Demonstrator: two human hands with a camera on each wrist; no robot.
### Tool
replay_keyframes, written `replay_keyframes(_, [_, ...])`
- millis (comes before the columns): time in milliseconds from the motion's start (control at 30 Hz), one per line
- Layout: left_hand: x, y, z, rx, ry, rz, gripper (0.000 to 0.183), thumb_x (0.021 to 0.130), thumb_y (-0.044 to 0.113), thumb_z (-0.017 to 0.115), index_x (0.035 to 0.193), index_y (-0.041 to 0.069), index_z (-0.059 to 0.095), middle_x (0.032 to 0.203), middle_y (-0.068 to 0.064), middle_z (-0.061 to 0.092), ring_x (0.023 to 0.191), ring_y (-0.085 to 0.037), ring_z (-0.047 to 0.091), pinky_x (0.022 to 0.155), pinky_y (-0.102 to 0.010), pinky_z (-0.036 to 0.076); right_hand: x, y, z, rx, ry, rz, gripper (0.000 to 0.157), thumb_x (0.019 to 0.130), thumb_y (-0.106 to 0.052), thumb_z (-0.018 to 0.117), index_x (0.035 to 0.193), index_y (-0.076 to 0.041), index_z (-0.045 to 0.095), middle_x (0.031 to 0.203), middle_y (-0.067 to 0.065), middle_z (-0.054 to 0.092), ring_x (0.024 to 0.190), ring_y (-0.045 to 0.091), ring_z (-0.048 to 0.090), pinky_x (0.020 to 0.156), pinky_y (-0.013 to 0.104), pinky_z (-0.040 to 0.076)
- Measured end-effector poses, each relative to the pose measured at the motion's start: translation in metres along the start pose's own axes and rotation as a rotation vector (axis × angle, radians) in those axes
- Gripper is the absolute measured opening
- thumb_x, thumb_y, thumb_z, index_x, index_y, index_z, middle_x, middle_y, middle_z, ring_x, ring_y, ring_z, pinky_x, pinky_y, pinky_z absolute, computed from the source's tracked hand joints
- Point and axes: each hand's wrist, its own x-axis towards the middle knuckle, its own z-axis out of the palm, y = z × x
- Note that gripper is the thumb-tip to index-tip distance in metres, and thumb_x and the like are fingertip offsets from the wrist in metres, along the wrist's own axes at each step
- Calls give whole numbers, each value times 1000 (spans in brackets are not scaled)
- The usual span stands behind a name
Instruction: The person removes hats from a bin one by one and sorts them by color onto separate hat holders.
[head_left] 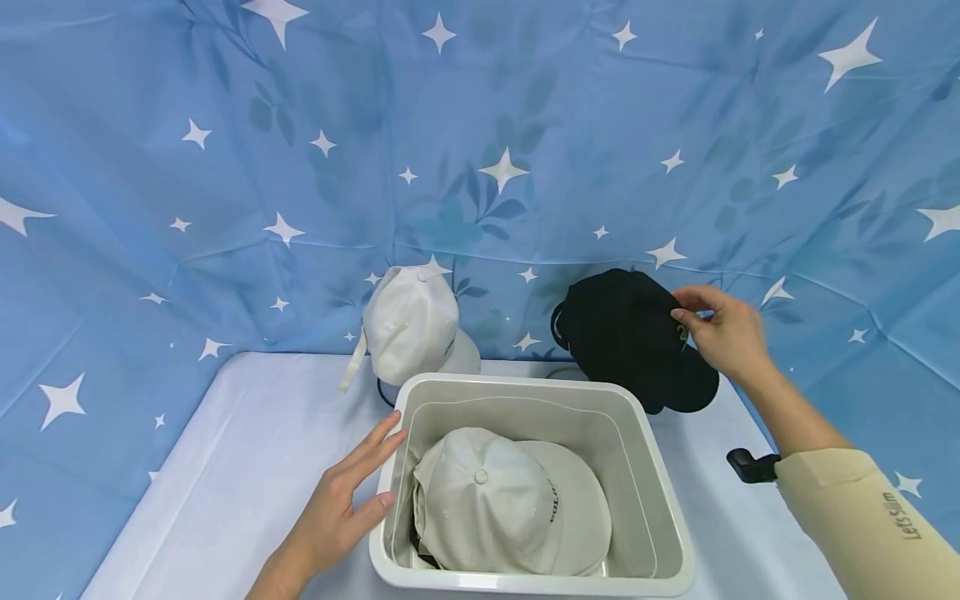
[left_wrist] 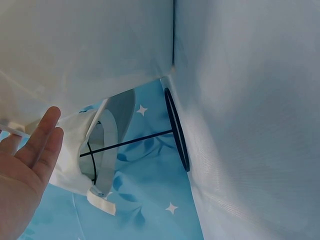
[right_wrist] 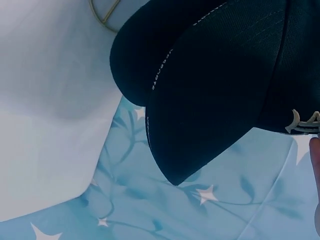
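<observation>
My right hand pinches the front of a black baseball cap between thumb and fingers, at the back right of the table. Two dark brims overlap in the right wrist view, so a second black cap seems to sit with it. With fingers spread, my left hand rests against the left wall of a pale plastic bin. Inside the bin lies a cream baseball cap, brim to the right, over other caps mostly hidden beneath it.
Behind the bin's left corner, a white cap hangs on a dark wire stand with a ring base. Part of another wire base shows below the black caps. A blue star-patterned curtain borders the white table.
</observation>
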Motion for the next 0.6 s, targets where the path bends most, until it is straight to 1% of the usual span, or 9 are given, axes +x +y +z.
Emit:
replay_keyframes(100, [0, 0, 0, -6, -1, -4, 66, 86, 1, 63, 151, -1, 53, 163, -20, 41, 149, -23, 44, 118, -20, 31, -2, 0, 2, 2, 8, -7, 21, 98, -4, 71, 118, 0, 72, 103, 22, 74, 87, 37, 68, 68, 9, 37])
replay_keyframes(300, [0, -1, 0, -13, -3, -12, 68, 87, 1, 63, 154, 5, 52, 164, -18, 41, 149, -23, 43, 118, -20, 31, -5, 2, 7, 6, 7, 1, 20, 98, -3, 71, 118, 1, 71, 104, 23, 74, 90, 38, 69, 69, 4, 35])
replay_keyframes(500, [0, -1, 0, -12, -1, -6, 65, 87, 1, 64, 151, 0, 53, 163, -20, 41, 149, -23, 44, 118, -20, 31, -8, 3, 10, 15, -1, 18, 21, 99, -3, 70, 119, 3, 70, 105, 25, 73, 93, 40, 68, 70, 3, 34])
replay_keyframes(600, [0, -1, 0, -10, -2, -5, 66, 87, 1, 64, 152, 0, 52, 163, -20, 41, 149, -23, 44, 118, -20, 31, -8, 4, 12, 17, 3, 20, 20, 98, -3, 70, 118, 2, 70, 104, 24, 73, 94, 40, 68, 71, 3, 34])
